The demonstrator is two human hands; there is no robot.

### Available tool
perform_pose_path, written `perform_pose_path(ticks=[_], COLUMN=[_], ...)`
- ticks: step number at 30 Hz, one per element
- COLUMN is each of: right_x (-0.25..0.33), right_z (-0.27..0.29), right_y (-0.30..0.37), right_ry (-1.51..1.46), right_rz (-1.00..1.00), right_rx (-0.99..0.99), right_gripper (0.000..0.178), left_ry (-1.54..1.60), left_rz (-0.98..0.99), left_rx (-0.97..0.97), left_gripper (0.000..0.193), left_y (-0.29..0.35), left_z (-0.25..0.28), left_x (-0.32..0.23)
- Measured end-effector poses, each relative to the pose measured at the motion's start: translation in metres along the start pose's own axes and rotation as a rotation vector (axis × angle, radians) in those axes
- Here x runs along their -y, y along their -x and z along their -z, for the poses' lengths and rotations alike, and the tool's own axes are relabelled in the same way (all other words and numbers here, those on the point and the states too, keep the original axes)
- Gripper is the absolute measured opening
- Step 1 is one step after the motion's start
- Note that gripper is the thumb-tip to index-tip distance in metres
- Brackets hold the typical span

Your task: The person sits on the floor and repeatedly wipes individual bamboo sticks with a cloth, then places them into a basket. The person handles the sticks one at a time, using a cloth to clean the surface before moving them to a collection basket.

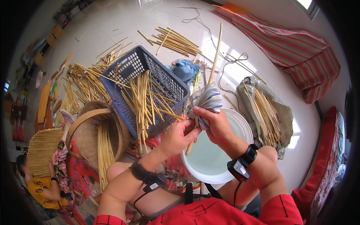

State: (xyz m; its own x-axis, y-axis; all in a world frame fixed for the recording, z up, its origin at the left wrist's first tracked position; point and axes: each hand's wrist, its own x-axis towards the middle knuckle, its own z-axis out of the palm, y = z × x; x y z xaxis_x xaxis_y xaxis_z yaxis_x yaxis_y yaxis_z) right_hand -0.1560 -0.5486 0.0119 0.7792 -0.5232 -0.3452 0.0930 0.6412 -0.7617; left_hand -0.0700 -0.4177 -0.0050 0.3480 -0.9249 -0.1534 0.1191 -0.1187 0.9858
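A blue, white and grey striped cloth point(210, 99) is bunched around a long tan stick point(216, 56), whose upper part rises beyond the cloth. My right hand point(217, 126) is closed over the cloth, thumb lying on top. Against its lower left side, my left hand point(179, 138) is closed in a pinch at the cloth, though its fingertips are partly hidden. Below both hands the stick's lower end point(190, 147) pokes out above a white basin point(245, 129) of water.
A blue plastic crate point(114, 95) holds many loose sticks. Left of it are a wicker basket point(84, 140) with sticks and scattered piles point(84, 80). A grey sack of sticks point(287, 120) lies at right. Another person point(43, 189) sits at far left beside a woven stick panel point(43, 152).
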Motion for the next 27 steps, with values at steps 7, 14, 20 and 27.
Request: perform_pose_path(ticks=[7, 14, 20, 27], right_x=[0.02, 0.063, 0.052, 0.036], right_z=[0.009, 0.038, 0.033, 0.022], right_y=[-0.018, -0.037, -0.032, -0.028], right_ry=[0.035, -0.018, 0.031, 0.129], right_rz=[0.131, 0.218, 0.193, 0.283], right_rx=[-0.089, -0.165, -0.17, -0.223], right_gripper=[0.028, 0.021, 0.022, 0.025], left_ry=[0.186, 0.376, 0.285, 0.319], left_rz=[0.143, 0.232, 0.253, 0.221], left_rx=[0.208, 0.433, 0.502, 0.246], left_gripper=[0.019, 0.028, 0.029, 0.039], left_y=[0.004, 0.022, 0.021, 0.009], left_z=[0.004, 0.003, 0.012, 0.008], left_x=[-0.027, -0.022, -0.019, -0.012])
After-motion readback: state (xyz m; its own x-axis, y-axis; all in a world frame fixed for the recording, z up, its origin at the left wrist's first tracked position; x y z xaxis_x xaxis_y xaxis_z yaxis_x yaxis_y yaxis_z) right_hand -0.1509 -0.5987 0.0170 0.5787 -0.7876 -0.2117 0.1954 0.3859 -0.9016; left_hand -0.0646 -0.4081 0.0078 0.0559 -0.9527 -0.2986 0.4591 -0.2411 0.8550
